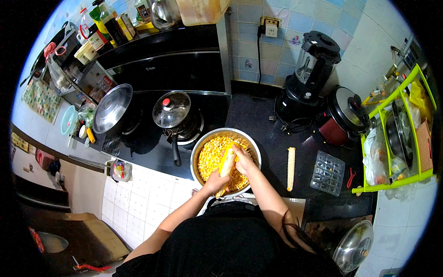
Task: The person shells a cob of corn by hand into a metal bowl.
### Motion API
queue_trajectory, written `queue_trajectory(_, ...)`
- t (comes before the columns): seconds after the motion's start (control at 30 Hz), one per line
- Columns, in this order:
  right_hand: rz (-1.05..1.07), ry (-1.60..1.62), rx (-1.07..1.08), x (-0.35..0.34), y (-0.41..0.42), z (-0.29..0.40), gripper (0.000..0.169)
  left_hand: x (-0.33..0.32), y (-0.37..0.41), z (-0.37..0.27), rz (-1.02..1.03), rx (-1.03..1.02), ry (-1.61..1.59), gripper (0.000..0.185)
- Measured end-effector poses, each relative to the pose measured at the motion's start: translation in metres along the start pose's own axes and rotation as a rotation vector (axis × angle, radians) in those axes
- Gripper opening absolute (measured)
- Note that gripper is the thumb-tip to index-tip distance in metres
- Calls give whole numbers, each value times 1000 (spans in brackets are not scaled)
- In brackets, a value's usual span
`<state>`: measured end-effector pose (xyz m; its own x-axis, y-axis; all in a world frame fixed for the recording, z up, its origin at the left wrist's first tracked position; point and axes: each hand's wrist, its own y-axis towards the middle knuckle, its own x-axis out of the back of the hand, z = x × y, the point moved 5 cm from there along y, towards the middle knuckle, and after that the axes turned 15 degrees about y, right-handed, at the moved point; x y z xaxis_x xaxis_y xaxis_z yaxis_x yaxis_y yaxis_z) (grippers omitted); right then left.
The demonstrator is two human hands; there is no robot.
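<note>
A corn cob [227,162], partly stripped with yellow kernels left on part of it, is held slanting over a round metal bowl [256,152]. My left hand [216,180] grips its lower end. My right hand [243,160] is closed around the upper part, its thumb near the remaining kernels. Loose yellow corn kernels [211,155] fill much of the bowl below both hands. To the right of the bowl, a bare corn cob [291,169] lies on the black countertop [270,152]. My fingertips are partly hidden by the cob and by each other.
Left of the bowl, a lidded saucepan [172,110] stands on the stove, its handle [176,152] pointing towards me. Rightward are a clear plastic tray [327,173], a red peeler [351,177], a green rack [391,187] and an electric cooker [341,117]. A blender [308,76] stands behind.
</note>
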<state>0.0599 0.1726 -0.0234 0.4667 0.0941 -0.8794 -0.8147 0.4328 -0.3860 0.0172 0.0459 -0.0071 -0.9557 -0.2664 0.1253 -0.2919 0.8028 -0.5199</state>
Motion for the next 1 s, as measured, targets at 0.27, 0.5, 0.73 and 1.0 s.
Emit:
queue_trajectory(0.27, 41, -78, 71, 14, 11, -8, 50, 1, 5, 6, 11, 40, -35, 28)
queue_trajectory(0.5, 48, -199, 82, 5, -1, 8, 58, 22, -7, -16, -666, -80, 753, 46)
queue_trajectory(0.73, 25, -215, 85, 2, 3, -1, 63, 30, -11, -21, -752, -207, 896, 52)
queue_trajectory(1.0, 60, -15, 38, -2, 3, -9, 61, 16, 3, -9, -264, -131, 245, 53)
